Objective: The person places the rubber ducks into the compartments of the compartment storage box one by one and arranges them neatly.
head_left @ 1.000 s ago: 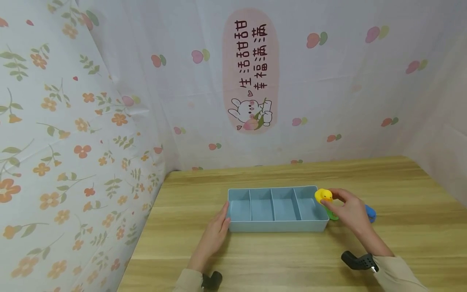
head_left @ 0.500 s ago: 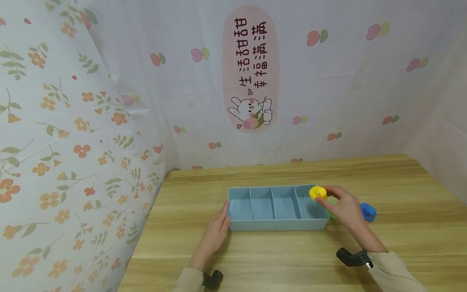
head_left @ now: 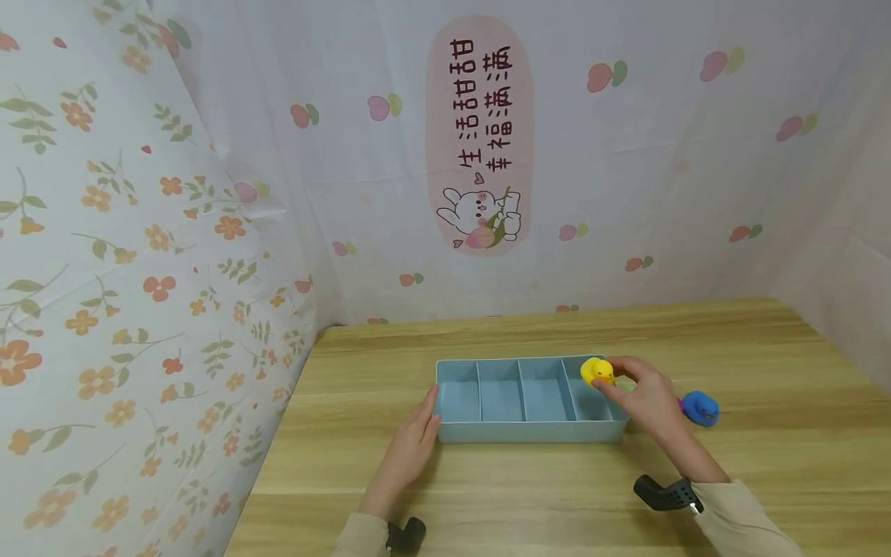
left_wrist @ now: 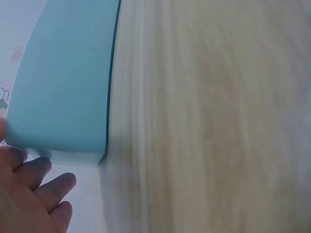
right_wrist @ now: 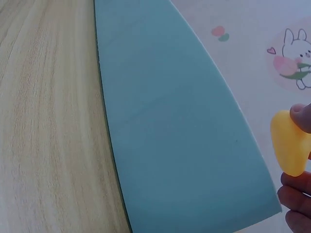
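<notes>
One left hand [head_left: 411, 447] of ours rests, fingers relaxed, against the grey-blue plastic four-compartment tray [head_left: 532, 432], probably steadying it; our right hand [head_left: 650, 402] pinches the small yellow rubbery duck [head_left: 596, 371] over the rightmost compartment [head_left: 590, 406], seemingly raised to clear the rim.

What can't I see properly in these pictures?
Green thing: head view, mostly hidden by the right hand.
Pink thing: head view, mostly hidden by the right hand too.
Part of the yellow duck: right wrist view, cut off by the right edge.
Inside the tray: both wrist views, hidden by its wall.
</notes>
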Available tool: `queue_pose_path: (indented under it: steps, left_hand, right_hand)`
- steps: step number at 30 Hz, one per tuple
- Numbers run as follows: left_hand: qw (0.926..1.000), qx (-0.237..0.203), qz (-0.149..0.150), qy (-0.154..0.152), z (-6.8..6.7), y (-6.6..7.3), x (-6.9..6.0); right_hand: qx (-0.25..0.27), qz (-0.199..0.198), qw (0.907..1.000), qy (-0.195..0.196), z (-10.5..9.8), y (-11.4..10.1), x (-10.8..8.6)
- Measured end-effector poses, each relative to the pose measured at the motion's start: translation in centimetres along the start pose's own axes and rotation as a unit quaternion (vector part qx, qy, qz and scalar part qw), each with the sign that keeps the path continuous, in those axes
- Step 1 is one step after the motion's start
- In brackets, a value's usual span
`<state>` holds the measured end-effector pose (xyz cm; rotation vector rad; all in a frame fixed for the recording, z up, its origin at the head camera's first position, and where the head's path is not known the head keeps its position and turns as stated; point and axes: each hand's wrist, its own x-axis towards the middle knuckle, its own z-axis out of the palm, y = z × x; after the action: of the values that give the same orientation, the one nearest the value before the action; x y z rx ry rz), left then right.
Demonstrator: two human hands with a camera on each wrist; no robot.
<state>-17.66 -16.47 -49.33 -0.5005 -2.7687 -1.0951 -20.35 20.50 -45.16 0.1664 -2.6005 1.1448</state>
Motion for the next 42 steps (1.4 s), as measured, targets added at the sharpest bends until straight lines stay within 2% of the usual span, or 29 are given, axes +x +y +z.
queue_pose_path:
  steps: [8,20,27,33,42]
  left_hand:
    - [1.0000,-0.005,-0.007,-0.002,0.0,0.0,-0.2]
    - [0.9999,-0.004,0.010,0.003,0.2,0.1,0.0]
    - [1.0000,-0.009,0.001,0.000,0.0,0.1,0.0]
    - [0.9997,-0.026,-0.005,-0.001,0.0,0.1,0.0]
    - [0.9996,-0.028,-0.007,-0.007,0.0,0.1,0.0]
  right_hand:
    - [-0.004,-0.008,1.0000,-0.002,0.2,-0.3,0.2]
    - [0.000,-0.015,0.9998,-0.008,1.1,-1.1,0.5]
    - [0.018,-0.014,0.9995,-0.022,1.8,-1.4,0.6]
    - [0.025,-0.026,0.9991,-0.024,2.2,-1.5,0.8]
    - [0.026,-0.036,0.9988,-0.020,2.8,-1.8,0.8]
